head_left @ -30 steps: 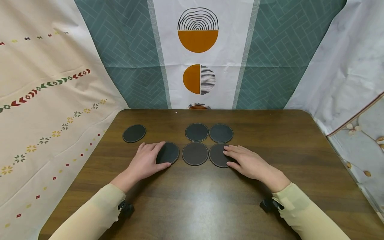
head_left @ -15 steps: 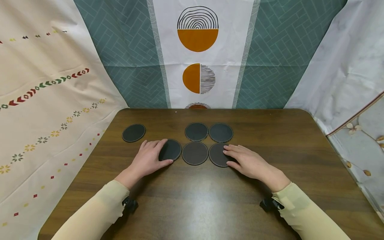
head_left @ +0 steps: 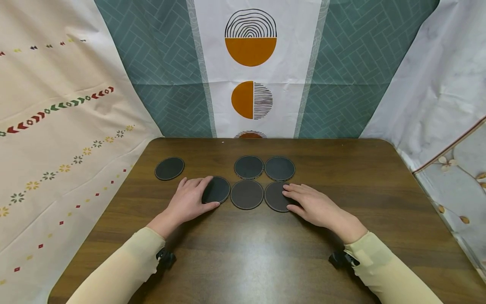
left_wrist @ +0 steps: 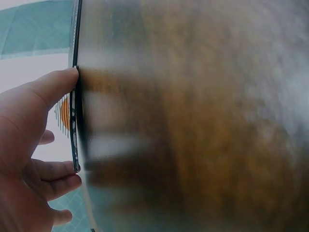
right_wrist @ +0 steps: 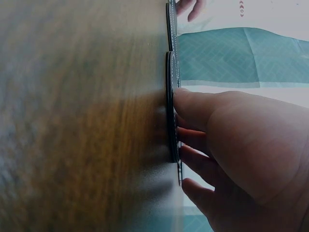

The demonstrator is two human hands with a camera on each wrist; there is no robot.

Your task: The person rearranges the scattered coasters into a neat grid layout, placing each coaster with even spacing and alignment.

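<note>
Several round black coasters with stitched rims lie flat on the wooden table. My left hand grips a black coaster across its edges, thumb at the near rim and fingers at the left and far side. In the left wrist view this coaster shows edge-on between thumb and fingertips. Its right rim sits right at the middle coaster. My right hand rests its thumb and extended fingertips on the right-hand coaster. The right wrist view shows that coaster edge-on beneath them.
Behind the front row lie two more coasters, the back middle one and the back right one. A lone coaster lies at the far left of the table. Patterned cloth hangs along the table's back edge.
My left hand has slid its coaster a little to the right and away, up to the middle coaster, and then stopped. The right hand has stayed in place.
</note>
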